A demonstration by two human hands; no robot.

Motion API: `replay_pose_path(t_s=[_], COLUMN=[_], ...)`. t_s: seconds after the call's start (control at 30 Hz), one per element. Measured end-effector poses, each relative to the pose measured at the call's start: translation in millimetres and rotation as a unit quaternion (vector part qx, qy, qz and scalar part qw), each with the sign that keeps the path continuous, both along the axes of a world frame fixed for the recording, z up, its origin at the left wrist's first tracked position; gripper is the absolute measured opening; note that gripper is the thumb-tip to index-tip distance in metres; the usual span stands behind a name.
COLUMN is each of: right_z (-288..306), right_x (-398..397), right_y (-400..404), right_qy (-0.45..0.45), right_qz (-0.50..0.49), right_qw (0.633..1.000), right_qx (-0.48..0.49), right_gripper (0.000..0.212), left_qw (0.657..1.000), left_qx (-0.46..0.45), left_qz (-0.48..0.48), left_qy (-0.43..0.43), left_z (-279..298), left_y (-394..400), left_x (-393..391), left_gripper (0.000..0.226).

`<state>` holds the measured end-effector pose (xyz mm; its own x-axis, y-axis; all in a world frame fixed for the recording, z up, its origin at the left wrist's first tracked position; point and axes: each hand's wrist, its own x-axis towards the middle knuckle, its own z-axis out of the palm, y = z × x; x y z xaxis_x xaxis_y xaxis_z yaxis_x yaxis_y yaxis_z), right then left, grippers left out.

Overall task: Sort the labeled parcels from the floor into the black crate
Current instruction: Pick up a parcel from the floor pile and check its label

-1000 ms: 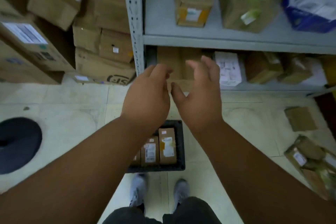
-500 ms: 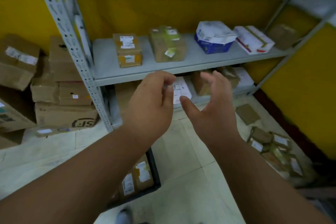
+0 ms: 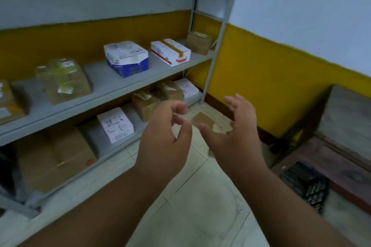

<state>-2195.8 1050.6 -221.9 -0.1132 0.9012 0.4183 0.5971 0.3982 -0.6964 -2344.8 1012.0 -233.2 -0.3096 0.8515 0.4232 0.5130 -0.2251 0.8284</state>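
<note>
The view has swung right, away from the crate. Left hand (image 3: pixel 164 138) and right hand (image 3: pixel 236 134) are spread, empty, approaching floor parcels (image 3: pixel 202 120).

I face a grey metal shelf unit (image 3: pixel 112 84) against a yellow-and-white wall (image 3: pixel 281 62). On its middle shelf a blue-and-white box (image 3: pixel 126 58) sits left of a white box with a red stripe (image 3: pixel 170 51), with a brown carton (image 3: pixel 199 42) at the shelf's far right end. On the unit's lowest shelf a white printed box (image 3: pixel 115 124) rests beside a large brown carton (image 3: pixel 54 156), and to the unit's right stands a wooden bench (image 3: pixel 345 126).
</note>
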Motion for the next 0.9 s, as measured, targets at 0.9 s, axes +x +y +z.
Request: replay_pose_path(t_s=[0.9], right_z=[-93.3], right_x=[110.1], right_y=[408.1], right_qy=[-0.067], right_qz=[-0.140], right_qw=[0.967], right_qx=[-0.202], right_gripper=[0.094], left_qw=[0.959], left_qx=[-0.121], left_qz=[-0.245], left_qy=[0.068], left_z=[-81.1], left_y=[518.0], left_x=[70.8], left_gripper=[0.036])
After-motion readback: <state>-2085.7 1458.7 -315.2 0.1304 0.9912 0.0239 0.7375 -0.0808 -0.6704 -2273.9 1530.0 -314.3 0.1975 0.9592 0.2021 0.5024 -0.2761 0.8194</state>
